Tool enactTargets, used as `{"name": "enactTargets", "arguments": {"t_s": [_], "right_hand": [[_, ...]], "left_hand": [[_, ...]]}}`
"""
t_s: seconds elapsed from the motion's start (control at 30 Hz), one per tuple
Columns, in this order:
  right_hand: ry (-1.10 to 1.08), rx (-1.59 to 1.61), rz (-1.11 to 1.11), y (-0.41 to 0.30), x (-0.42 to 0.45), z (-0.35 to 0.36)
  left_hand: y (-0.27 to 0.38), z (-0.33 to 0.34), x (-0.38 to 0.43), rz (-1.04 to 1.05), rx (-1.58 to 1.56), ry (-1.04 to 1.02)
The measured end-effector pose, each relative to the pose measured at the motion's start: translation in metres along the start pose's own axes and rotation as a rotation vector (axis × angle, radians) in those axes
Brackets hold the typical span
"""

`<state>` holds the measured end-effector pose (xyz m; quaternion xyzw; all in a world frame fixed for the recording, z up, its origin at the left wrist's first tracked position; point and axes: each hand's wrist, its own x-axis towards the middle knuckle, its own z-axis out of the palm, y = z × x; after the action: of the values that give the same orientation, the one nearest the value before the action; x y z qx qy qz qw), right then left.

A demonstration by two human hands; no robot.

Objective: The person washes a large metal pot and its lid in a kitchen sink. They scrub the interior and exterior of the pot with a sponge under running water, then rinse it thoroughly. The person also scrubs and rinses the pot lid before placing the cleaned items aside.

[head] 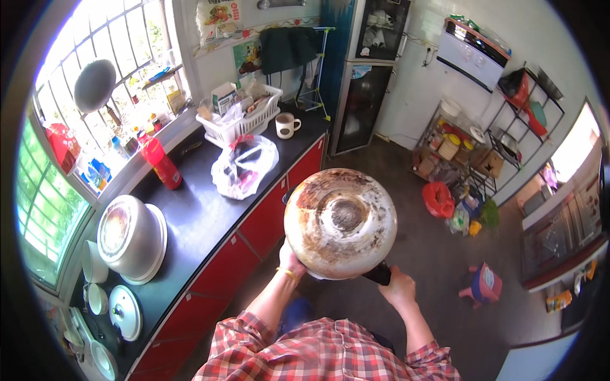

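A wok [376, 224] with a scorched, brown-stained underside is held up before my body, its bottom turned towards me. My right hand [398, 287] grips its black handle [379, 274] at the lower right. Against the lower left rim rests my left hand [291, 262], its fingers mostly hidden behind the metal. The inside of the wok faces away and cannot be seen.
Along the dark countertop [195, 214] stand an upturned metal basin [126, 238], a pot lid [125, 312], a red bottle [159, 162], a plastic bag [244, 169], a white basket [243, 121] and a mug [286, 126]. A small pink stool [485, 285] is on the floor at right.
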<state>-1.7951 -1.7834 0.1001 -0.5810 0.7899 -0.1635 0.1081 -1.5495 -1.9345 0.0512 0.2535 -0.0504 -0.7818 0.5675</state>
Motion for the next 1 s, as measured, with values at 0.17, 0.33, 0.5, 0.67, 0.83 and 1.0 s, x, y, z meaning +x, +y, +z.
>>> {"name": "enactTargets", "arguments": {"t_s": [0.17,0.33,0.5,0.67,0.83,1.0], "right_hand": [[0.019,0.002,-0.008,0.006,0.125,0.006],[0.165,-0.027,0.044,0.019,0.229,0.005],[0.186,0.002,0.102,0.035,0.326,0.003],[0.185,-0.004,0.021,0.056,0.447,0.015],[0.157,-0.009,-0.112,0.072,0.593,0.032],[0.042,-0.049,-0.284,0.061,0.736,0.057]], "left_hand": [[-0.005,0.041,0.12,0.063,0.047,-0.034],[-0.009,0.097,0.249,-0.059,0.089,-0.011],[-0.017,0.162,0.344,-0.092,0.276,0.165],[-0.019,0.198,0.45,-0.08,0.284,0.21],[-0.017,0.207,0.57,-0.002,0.211,0.219],[0.012,0.206,0.646,0.103,0.39,0.349]]}}
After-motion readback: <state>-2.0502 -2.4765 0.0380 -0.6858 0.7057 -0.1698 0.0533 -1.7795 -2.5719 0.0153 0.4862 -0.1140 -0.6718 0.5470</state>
